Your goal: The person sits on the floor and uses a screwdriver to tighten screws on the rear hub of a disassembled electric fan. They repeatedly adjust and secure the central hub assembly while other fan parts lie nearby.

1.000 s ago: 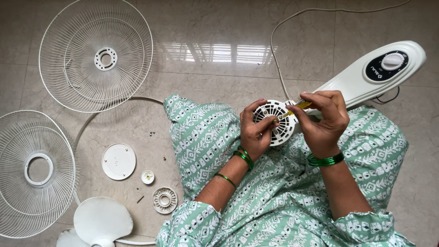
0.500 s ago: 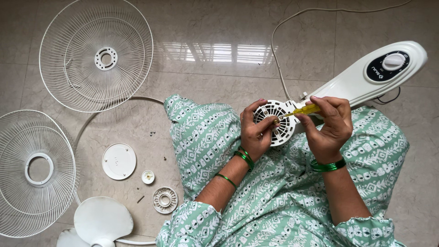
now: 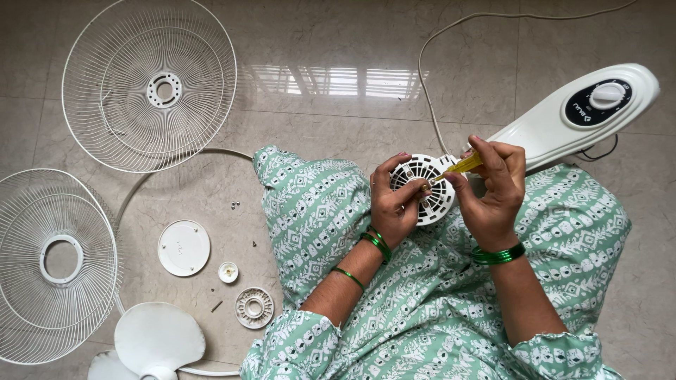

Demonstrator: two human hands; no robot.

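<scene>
A round white slotted fan motor housing (image 3: 435, 191) rests on my lap. My left hand (image 3: 394, 204) grips its left side, fingers curled over the front. My right hand (image 3: 493, 193) holds a yellow-handled screwdriver (image 3: 461, 166) whose tip points into the housing's middle. Behind it lies the white fan stand (image 3: 556, 127) with a dark control panel and white knob (image 3: 607, 95). Both wrists wear green bangles.
Two white wire fan guards (image 3: 149, 84) (image 3: 53, 264) lie on the tiled floor at left, with a thin white ring (image 3: 141, 186), a round cap (image 3: 183, 248), a small nut (image 3: 227, 272), a slotted disc (image 3: 254, 307), loose screws (image 3: 234, 205) and white fan blades (image 3: 156, 341). A white cord (image 3: 429, 84) runs behind.
My right hand has shifted slightly, tilting the screwdriver lower so its tip sits in the housing's middle. My left hand keeps its grip.
</scene>
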